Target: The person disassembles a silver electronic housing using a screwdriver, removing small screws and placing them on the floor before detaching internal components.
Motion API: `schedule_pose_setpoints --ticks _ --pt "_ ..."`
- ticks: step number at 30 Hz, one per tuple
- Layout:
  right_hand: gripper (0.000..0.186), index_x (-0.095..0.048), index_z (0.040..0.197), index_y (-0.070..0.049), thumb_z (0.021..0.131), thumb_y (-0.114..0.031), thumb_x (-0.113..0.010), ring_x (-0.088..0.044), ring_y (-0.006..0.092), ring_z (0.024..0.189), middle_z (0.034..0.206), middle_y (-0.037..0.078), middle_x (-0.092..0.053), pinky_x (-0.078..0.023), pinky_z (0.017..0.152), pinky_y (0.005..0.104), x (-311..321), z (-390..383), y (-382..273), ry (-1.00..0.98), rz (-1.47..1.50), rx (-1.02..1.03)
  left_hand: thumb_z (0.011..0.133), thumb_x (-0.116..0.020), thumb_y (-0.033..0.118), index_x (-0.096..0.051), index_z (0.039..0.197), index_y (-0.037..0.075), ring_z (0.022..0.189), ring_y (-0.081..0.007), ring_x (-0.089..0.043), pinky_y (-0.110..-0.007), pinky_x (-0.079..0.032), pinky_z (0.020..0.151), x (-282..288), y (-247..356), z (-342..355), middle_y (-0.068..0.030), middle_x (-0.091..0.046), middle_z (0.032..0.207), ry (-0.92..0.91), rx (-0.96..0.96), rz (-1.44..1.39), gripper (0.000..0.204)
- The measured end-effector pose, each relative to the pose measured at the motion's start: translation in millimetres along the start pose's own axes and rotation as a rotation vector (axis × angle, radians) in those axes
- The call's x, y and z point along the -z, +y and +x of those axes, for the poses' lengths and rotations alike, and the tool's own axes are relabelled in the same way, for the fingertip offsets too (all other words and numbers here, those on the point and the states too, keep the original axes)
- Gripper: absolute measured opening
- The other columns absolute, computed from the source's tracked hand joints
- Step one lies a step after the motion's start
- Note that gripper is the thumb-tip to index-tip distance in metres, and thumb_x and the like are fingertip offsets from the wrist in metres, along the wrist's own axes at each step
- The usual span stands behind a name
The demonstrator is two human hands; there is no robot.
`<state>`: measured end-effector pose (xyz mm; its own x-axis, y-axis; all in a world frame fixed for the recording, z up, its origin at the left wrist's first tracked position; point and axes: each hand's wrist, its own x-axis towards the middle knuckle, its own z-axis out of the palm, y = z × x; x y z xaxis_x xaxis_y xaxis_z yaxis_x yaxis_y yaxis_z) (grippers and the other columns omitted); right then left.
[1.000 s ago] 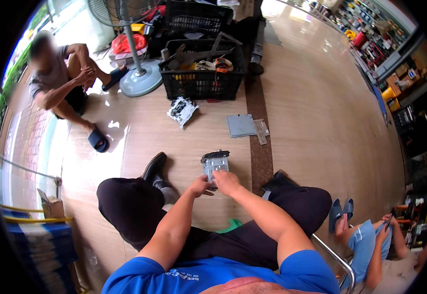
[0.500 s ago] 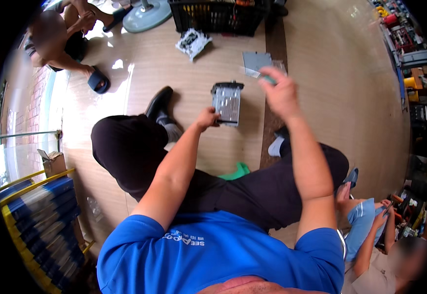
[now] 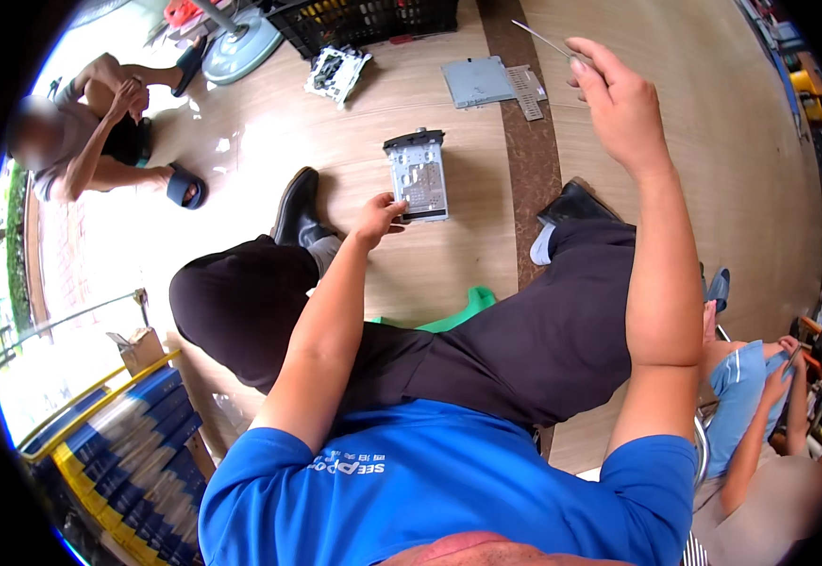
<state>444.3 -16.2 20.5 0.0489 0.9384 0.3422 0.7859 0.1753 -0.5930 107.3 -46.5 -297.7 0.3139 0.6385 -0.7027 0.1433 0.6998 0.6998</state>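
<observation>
A silver metal box-shaped device (image 3: pixel 420 184), resembling a car stereo with a dark front end, stands on the floor between my feet. My left hand (image 3: pixel 380 219) grips its near left corner, thumb on the casing; some fingers are hidden. Up and to the right, well apart from the device, my right hand (image 3: pixel 619 108) is closed round a screwdriver (image 3: pixel 543 40). Its thin metal shaft points up and left, while the handle is mostly covered by my fingers. Beyond the device lie a flat grey metal panel (image 3: pixel 475 83) and a slotted metal strip (image 3: pixel 526 92).
A white-and-black mechanism (image 3: pixel 337 75) lies near a black crate (image 3: pixel 364 24) and a round stand base (image 3: pixel 246 55). One person (image 3: pixel 95 141) sits at far left, another (image 3: pixel 751 415) at right. Green cloth (image 3: pixel 468 311) lies by my legs; stacked blue boxes (image 3: pixel 137 424) stand at left.
My right hand has moved up and right, away from the device, bringing the screwdriver's shaft into clear sight. My left hand stays at the device. The whole view has shifted somewhat.
</observation>
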Motion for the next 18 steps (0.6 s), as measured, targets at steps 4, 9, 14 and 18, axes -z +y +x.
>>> schedule_pose_setpoints --ticks 4,9,14,18 --pt "0.025 -0.061 0.117 -0.006 0.095 -0.014 -0.052 -0.066 0.0156 0.078 0.087 0.010 -0.069 -0.050 0.072 0.0288 16 0 -8 -0.017 0.019 -0.034 0.087 -0.068 0.025 -0.059 0.117 0.002 0.077 -0.0168 -0.064 -0.032 -0.053 0.068 0 15 -2 -0.0087 -0.067 0.094 0.145 -0.011 0.247 0.039" --pt "0.023 -0.059 0.114 -0.004 0.094 -0.012 -0.052 -0.065 0.0173 0.082 0.089 0.009 -0.068 -0.049 0.077 0.0300 19 4 -4 -0.020 0.057 -0.078 0.084 -0.070 0.028 -0.061 0.117 -0.001 0.099 -0.0278 -0.065 -0.036 -0.051 0.085 13 75 -23 -0.0199 -0.067 0.108 0.527 -0.428 0.647 0.045" --pt "0.024 -0.060 0.114 -0.002 0.092 -0.012 -0.055 -0.063 0.0190 0.083 0.093 0.011 -0.068 -0.048 0.077 0.0305 15 7 -2 -0.048 0.055 0.004 0.089 -0.065 0.023 -0.059 0.121 0.001 0.100 -0.0253 -0.064 -0.035 -0.050 0.087 -6 223 -124 -0.0177 -0.065 0.113 0.378 -0.675 0.714 0.039" --pt "0.023 -0.062 0.112 -0.006 0.092 -0.013 -0.054 -0.064 0.0312 0.077 0.085 0.017 -0.066 -0.049 0.071 0.0371 2 14 10 -0.001 0.081 0.084 0.089 -0.065 0.023 -0.058 0.124 0.006 0.100 -0.0287 -0.063 -0.038 -0.050 0.086 -10 290 -169 -0.0156 -0.065 0.114 0.267 -0.849 1.162 0.039"
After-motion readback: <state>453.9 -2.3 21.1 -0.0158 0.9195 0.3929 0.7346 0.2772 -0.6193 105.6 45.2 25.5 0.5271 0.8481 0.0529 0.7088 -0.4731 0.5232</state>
